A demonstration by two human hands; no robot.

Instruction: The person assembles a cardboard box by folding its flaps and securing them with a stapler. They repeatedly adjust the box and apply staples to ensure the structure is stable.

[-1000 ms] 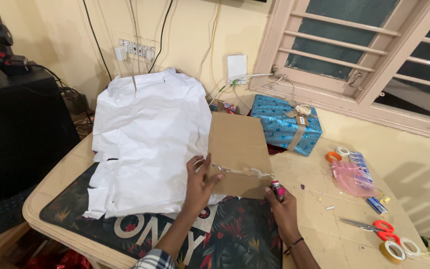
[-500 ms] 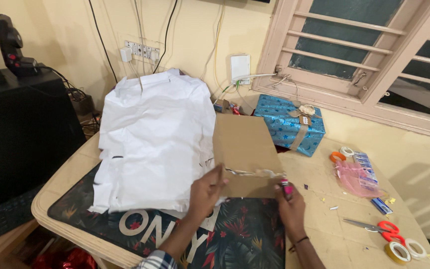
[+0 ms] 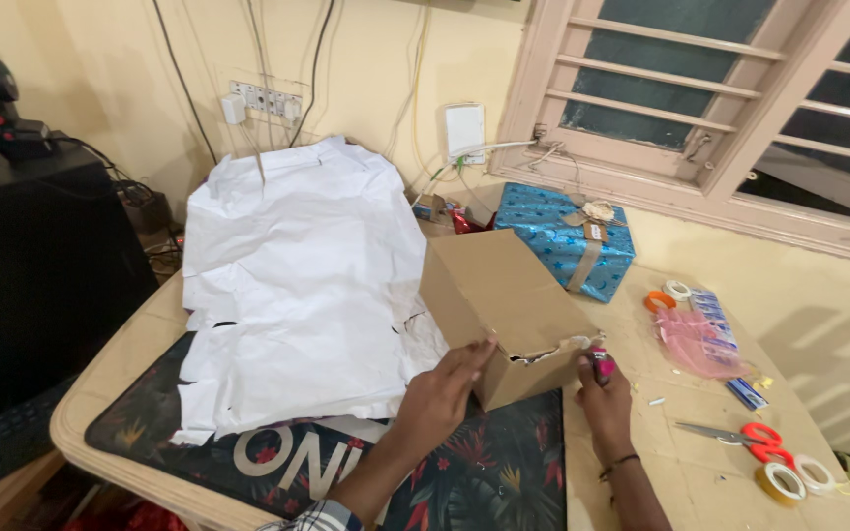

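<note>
Nearest, dark floral mat across the table's front edge. On it, left hand pressed against the near left side of the cardboard box, fingers spread flat rather than clenched. Right hand at the box's near right corner, fingers closed around a small pink cutter. Since a second ago: box no longer lying flat, now raised and tipped on the mat, with a torn flap at the near top edge. Box's inside hidden; contents impossible to tell. To the left, crumpled white paper, spread wide. To the right, red-handled scissors, tape rolls, pink plastic bag. Farther back, blue wrapped gift box under the window.
</note>
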